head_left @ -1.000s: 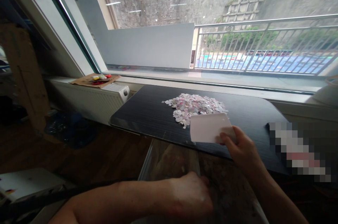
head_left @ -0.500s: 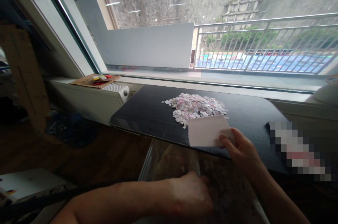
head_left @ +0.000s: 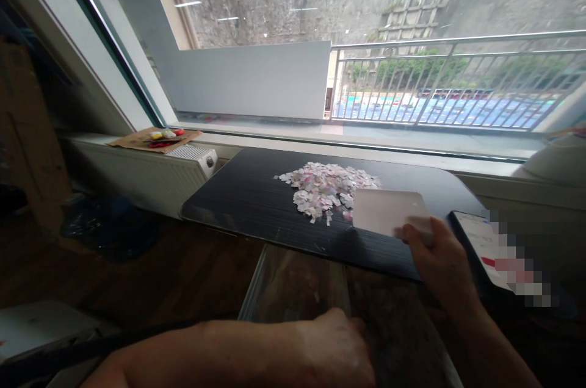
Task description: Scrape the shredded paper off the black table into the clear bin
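My right hand (head_left: 442, 257) grips a flat white plastic scraper (head_left: 389, 212) with rounded corners and a small hole near one corner. Its left edge is at the right side of a heap of small white and pinkish paper scraps (head_left: 327, 183) on the dark tabletop (head_left: 242, 193). Below the table's front edge, my left hand (head_left: 341, 348) is curled closed, back upward, its fingers mostly hidden. Close to it is a see-through plastic bag or container (head_left: 297, 281), dim and hard to make out. Whether the left fingers hold it does not show.
A tablet-like panel, partly blurred out, (head_left: 480, 241) lies at the table's right end. Left of the table stands a white radiator (head_left: 137, 168) with brown paper and small coloured items (head_left: 165, 135) above. Large blue-tinted bottles (head_left: 110, 226) are on the floor. A window runs behind.
My right hand has moved the scraper right and slightly away from me, uncovering the heap's front. A few scraps now lie by its edge. My left hand stays nearly in place.
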Demonstrator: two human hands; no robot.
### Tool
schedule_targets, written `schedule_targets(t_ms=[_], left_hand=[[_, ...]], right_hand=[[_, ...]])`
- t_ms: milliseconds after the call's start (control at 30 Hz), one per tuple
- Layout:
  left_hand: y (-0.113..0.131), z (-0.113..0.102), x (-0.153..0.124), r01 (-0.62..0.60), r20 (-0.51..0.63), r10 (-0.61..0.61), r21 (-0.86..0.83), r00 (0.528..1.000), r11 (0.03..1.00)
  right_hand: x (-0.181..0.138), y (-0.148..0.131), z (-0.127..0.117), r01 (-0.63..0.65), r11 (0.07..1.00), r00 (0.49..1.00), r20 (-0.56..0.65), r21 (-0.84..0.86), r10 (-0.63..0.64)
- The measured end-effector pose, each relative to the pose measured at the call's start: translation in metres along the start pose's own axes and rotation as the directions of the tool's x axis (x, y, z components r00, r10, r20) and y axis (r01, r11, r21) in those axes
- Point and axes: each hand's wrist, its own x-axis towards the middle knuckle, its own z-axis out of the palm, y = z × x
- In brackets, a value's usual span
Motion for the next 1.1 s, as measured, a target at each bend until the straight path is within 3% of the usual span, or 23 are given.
schedule_targets(t_ms=[167,333,767,1000,1100], left_hand=[[-0.003,0.007,0.002,-0.006,-0.052,0.008,0.036,0.999,0.999],[-0.001,0.002,0.001,-0.011,-0.034,0.012,0.024,0.999,1.0],[-0.004,-0.003,0.003,-0.006,0.055,0.006,-0.005,0.998,1.0],[-0.005,0.001,0.007,0.01,0.053,-0.01,-0.008,0.999,1.0],[-0.005,0.002,0.008,0.032,0.041,-0.031,-0.013,0.999,0.999]], right_hand=[[-0.008,-0.012,-0.002,-0.006,0.996,0.986,0.165,0.083,-0.007],[-0.013,-0.011,0.003,-0.044,0.99,0.99,0.142,0.137,0.025],[-0.023,-0.012,0.007,-0.021,0.982,0.972,0.234,0.188,-0.024],[-0.035,-0.009,-0.002,-0.017,0.982,0.979,0.201,0.19,-0.022],[-0.032,-0.01,-0.007,-0.042,0.978,0.994,0.106,0.202,0.021]])
